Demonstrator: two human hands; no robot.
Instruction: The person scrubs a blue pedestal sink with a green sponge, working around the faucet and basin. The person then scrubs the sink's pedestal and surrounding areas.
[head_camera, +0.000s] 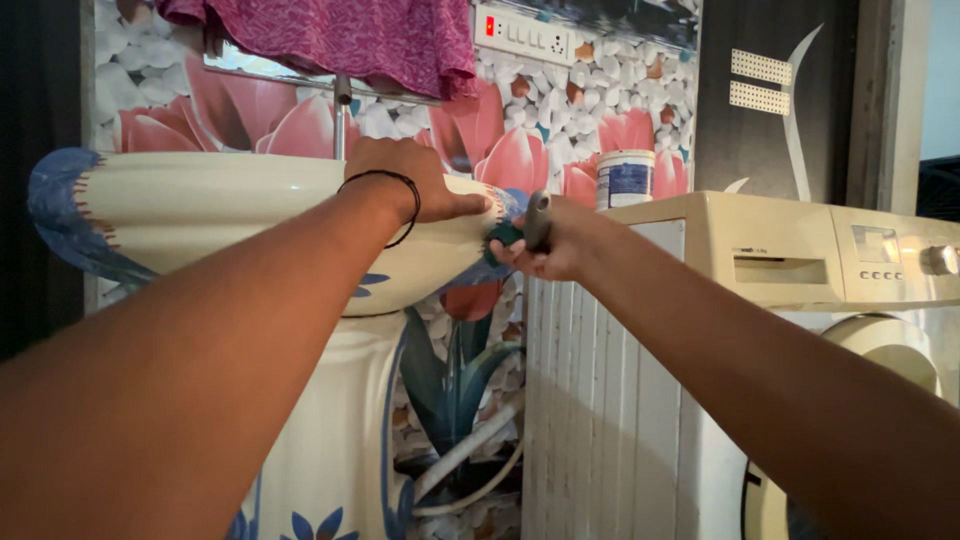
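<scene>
Head view: left hand (405, 180) flat, gripping basin (200, 215) rim; right hand (550, 245) closed around brush (537, 222) against rim, beside washer (800, 250).

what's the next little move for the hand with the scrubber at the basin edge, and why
Probably a short stroke along the rim toward the left hand. The right hand holds a dark-handled scrubber with its green pad at the outer right edge of the basin, while the left hand grips the rim and steadies it.
</scene>
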